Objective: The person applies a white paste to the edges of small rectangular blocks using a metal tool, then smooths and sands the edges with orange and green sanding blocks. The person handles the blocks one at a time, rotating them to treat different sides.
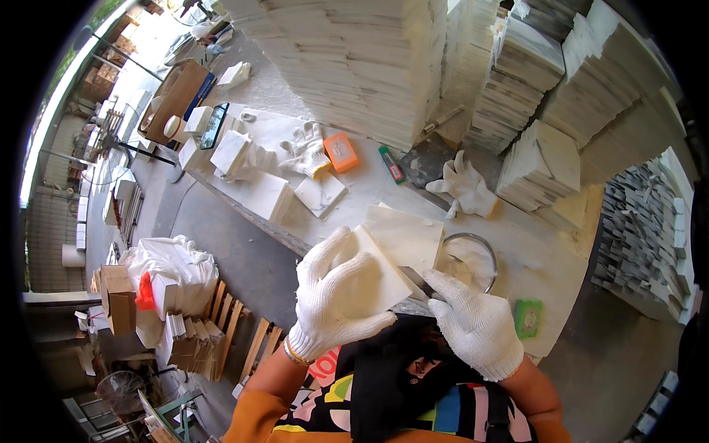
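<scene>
In my left hand, which wears a white knit glove, is a square white stone tile, tilted, its near edge facing my right hand. My gloved right hand is closed on a flat metal blade, whose handle is hidden in the fingers. The blade meets or nearly meets the tile's lower right corner; exact contact cannot be made out. Behind them another pale tile lies on the table. Beside my right hand sits a round metal-rimmed dish with whitish material in it.
On the dusty white table are loose gloves, an orange box, a green box, a red-green block, a phone and white blocks. Tall slab stacks stand behind; a wooden pallet is at left.
</scene>
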`<state>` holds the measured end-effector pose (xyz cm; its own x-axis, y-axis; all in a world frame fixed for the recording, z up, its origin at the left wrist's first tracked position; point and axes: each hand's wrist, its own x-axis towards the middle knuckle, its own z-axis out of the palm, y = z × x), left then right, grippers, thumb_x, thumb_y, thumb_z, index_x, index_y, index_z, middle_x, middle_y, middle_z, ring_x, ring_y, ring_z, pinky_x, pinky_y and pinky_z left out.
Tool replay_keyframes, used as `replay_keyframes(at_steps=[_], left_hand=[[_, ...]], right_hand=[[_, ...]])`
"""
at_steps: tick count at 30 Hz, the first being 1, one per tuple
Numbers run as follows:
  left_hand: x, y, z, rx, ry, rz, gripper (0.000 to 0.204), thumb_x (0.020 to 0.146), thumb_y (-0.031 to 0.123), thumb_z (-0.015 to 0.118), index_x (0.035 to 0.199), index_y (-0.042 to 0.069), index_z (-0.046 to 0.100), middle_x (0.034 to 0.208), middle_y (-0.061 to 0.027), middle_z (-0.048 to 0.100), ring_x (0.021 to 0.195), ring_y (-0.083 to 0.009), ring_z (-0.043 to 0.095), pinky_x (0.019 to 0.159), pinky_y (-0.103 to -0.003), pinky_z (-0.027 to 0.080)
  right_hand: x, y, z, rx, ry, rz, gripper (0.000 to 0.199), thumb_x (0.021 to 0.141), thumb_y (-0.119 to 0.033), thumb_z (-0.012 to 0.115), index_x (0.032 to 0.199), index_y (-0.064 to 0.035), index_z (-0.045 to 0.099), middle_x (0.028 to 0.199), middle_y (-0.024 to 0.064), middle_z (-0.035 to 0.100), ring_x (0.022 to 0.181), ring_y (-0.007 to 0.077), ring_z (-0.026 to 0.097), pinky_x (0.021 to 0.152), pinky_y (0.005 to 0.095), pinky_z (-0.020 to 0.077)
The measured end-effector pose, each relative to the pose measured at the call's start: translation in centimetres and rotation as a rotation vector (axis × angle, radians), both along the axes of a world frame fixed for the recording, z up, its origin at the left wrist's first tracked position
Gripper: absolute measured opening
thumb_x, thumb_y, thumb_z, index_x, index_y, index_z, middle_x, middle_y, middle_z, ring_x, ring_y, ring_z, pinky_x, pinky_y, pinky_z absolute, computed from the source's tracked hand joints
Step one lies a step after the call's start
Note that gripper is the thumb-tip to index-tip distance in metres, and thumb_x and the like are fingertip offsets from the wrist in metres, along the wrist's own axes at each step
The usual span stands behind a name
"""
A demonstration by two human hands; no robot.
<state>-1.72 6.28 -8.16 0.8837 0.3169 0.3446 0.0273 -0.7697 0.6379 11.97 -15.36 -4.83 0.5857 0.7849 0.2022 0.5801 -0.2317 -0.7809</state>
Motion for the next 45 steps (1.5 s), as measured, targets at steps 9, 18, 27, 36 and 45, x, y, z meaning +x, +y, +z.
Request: replay_keyframes(at_steps=[9, 18, 27, 36, 45], left_hand=[[1.8, -0.1, 2.7, 0.156, 0.139, -0.031, 0.074, 0.051, 0.034, 0.096, 0.118, 0.012, 0.071, 0.137, -0.0247, 0.059, 0.122, -0.0442, 0.058, 0.101, -0.053, 0.046], [2.6, 0.3, 2.4, 0.135, 0.161, -0.062, 0.073, 0.051, 0.033, 0.095, 0.117, 0.012, 0.071, 0.136, -0.0259, 0.059, 0.12, -0.0455, 0.06, 0.099, -0.053, 0.048], [3.0, 0.5, 2.4, 0.137, 0.178, -0.074, 0.073, 0.052, 0.033, 0.095, 0.117, 0.012, 0.07, 0.135, -0.0264, 0.06, 0.119, -0.0462, 0.061, 0.099, -0.054, 0.049], [2.6, 0.4, 2.6, 0.149, 0.225, -0.06, 0.074, 0.051, 0.032, 0.095, 0.118, 0.013, 0.07, 0.138, -0.0264, 0.057, 0.121, -0.0456, 0.058, 0.1, -0.054, 0.047], [3.2, 1.1, 2.3, 0.175, 0.211, -0.068, 0.069, 0.048, 0.03, 0.093, 0.111, 0.012, 0.071, 0.134, -0.0264, 0.058, 0.116, -0.0454, 0.06, 0.095, -0.052, 0.05]], right_hand=[[0.3, 0.0, 0.7, -0.106, -0.022, -0.005, 0.039, 0.089, -0.004, 0.074, 0.127, -0.0034, 0.067, 0.092, 0.0185, 0.074, 0.073, 0.0331, 0.073, 0.064, 0.0388, 0.0571], [0.9, -0.1, -1.4, -0.048, -0.038, 0.019, 0.047, 0.089, -0.008, 0.073, 0.134, -0.0032, 0.061, 0.097, 0.0126, 0.073, 0.064, 0.028, 0.068, 0.058, 0.0393, 0.0546], [1.2, -0.1, -1.2, -0.05, -0.006, 0.062, 0.047, 0.091, -0.009, 0.07, 0.137, -0.0031, 0.061, 0.098, 0.0145, 0.074, 0.066, 0.029, 0.069, 0.059, 0.0392, 0.0557], [1.0, -0.2, -1.2, -0.027, 0.005, 0.079, 0.051, 0.09, -0.007, 0.071, 0.139, -0.0042, 0.061, 0.097, 0.0145, 0.074, 0.067, 0.0288, 0.069, 0.06, 0.038, 0.0562], [1.7, 0.3, -2.5, -0.005, -0.005, 0.151, 0.052, 0.084, -0.006, 0.072, 0.135, -0.0018, 0.064, 0.099, 0.0142, 0.074, 0.064, 0.0273, 0.068, 0.059, 0.0371, 0.0556]])
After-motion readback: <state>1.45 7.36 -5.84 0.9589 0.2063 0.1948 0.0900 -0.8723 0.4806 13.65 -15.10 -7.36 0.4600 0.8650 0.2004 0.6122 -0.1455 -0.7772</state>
